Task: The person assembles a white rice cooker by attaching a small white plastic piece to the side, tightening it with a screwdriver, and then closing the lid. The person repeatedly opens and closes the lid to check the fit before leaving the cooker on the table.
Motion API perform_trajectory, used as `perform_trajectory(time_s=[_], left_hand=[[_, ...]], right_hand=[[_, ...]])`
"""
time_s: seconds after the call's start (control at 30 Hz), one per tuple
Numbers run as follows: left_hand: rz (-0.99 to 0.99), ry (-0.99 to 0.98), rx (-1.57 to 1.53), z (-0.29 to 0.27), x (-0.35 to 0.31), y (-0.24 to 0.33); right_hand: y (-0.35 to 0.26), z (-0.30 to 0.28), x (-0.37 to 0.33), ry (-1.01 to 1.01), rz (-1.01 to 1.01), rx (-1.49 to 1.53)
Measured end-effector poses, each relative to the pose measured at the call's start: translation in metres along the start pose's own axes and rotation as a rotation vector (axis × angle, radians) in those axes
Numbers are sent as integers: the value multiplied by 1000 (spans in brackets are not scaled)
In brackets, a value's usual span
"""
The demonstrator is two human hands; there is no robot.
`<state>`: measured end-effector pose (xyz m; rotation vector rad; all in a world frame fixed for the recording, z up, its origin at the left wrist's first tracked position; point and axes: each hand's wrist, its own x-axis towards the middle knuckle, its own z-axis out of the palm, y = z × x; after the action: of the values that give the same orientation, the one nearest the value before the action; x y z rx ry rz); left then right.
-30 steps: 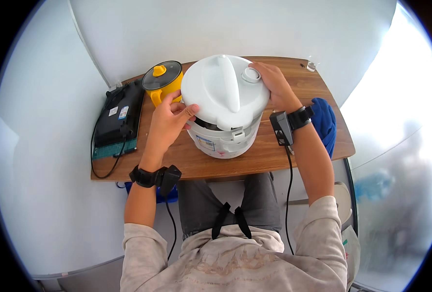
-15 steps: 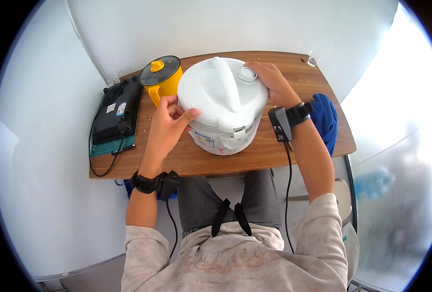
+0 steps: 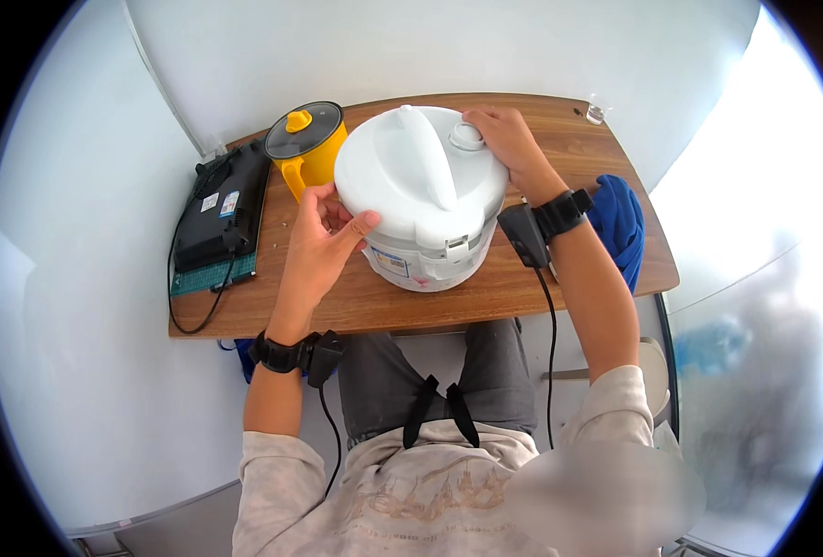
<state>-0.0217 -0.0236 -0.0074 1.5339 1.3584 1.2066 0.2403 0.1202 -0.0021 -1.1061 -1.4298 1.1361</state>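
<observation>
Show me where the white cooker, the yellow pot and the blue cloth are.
White cooker (image 3: 404,200), head view: top of its lid.
Yellow pot (image 3: 321,163), head view: its yellow side wall.
Blue cloth (image 3: 618,227), head view: middle of its folds.

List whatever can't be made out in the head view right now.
All in the head view:
- Inside of the white cooker: covered by its lid.
- Right hand's palm side: hidden behind the back of the hand.
- Blue cloth's left part: behind the right forearm.
- Clear cup's contents: too small.
- Lower right: blurred patch.
</observation>
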Motion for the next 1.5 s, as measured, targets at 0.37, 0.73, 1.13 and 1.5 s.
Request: perform_trajectory(time_s=[0.37, 0.73, 1.13, 1.5], left_hand=[[-11, 25, -66, -1, -1, -6], [36, 64, 169, -5, 0, -18], [257, 17, 323, 5, -15, -14], [385, 108, 313, 5, -11, -26]], right_hand=[[0, 7, 7, 129, -123, -255], [-5, 8, 2, 137, -173, -346], [9, 8, -18, 35, -190, 41], [12, 7, -20, 34, -125, 253]])
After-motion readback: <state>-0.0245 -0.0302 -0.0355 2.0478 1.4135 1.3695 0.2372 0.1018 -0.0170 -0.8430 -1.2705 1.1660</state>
